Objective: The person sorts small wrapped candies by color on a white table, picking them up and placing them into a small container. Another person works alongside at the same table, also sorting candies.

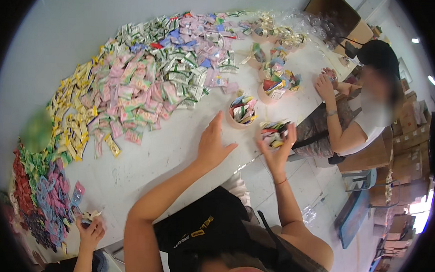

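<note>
My left hand (213, 144) is over the white table (173, 153), its fingers stretched out and the thumb spread, with nothing in it. Just beyond its fingertips stands a pale pink cup (239, 123) filled with small colourful packets. My right hand (277, 155) is at the table's near edge, thumb and fingers on either side of another filled cup of packets (273, 133). Most of that cup's wall is hidden behind my hand. Farther back, more filled cups (271, 94) stand close together.
Large heaps of pink packets (138, 83), yellow packets (76, 128) and green-white packets (181, 70) cover the table's far left. A co-worker's hand (90, 231) holds something at lower left. Another person (357, 112) sits at right. Cardboard boxes (411, 143) are stacked behind.
</note>
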Motion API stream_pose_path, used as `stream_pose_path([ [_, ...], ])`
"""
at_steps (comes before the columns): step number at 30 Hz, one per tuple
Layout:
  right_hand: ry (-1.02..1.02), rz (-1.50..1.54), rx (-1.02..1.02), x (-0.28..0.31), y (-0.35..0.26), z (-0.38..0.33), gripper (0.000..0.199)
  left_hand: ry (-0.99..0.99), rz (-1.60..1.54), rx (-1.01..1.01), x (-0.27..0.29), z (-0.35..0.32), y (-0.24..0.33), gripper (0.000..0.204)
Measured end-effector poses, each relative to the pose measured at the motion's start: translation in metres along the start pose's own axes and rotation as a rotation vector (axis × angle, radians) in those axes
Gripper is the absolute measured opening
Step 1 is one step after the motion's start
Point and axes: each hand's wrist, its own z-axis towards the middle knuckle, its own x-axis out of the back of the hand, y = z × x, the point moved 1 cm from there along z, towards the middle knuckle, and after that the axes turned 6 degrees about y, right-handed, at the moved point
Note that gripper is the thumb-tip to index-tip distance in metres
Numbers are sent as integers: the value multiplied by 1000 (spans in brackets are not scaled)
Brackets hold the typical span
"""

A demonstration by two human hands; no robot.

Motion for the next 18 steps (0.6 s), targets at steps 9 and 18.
stream_pose_path([
  [9,-205,6,62,-38,94,106,83,445,-144,-188,-88,87,-22,76],
  [18,-93,-190,265,-43,109,130,70,869,213,-46,186,-152,-19,32],
])
